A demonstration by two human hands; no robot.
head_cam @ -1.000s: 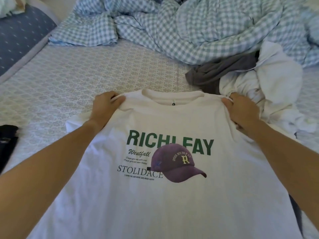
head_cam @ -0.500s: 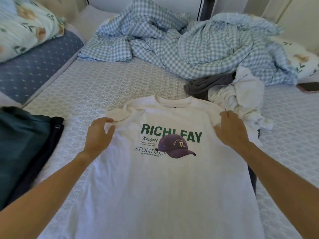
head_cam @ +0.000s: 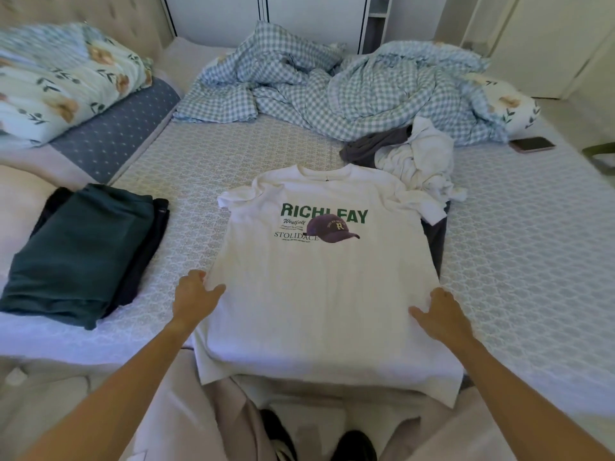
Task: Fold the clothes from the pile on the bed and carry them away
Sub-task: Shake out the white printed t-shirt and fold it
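A white T-shirt (head_cam: 316,294) with green lettering and a purple cap print lies face up on the bed (head_cam: 532,244), its hem hanging over the near edge. My left hand (head_cam: 194,296) rests on its left side seam, fingers spread. My right hand (head_cam: 439,316) presses flat on its right side. Behind the shirt's right shoulder sits the pile: a crumpled white garment (head_cam: 419,161) on a grey one (head_cam: 369,149). Dark fabric (head_cam: 436,241) shows under the shirt's right edge. Folded dark green clothes (head_cam: 83,251) lie stacked at the left.
A rumpled blue checked duvet (head_cam: 332,91) fills the far half of the bed. Floral pillows (head_cam: 60,81) sit at the far left. A phone (head_cam: 532,144) lies at the right. My legs and dark shoes (head_cam: 352,444) stand against the near bed edge.
Both hands let go of the shirt's shoulders and slid down its sides to the lower body. The view pulled back and rose, bringing the folded green stack and the bed edge into sight.
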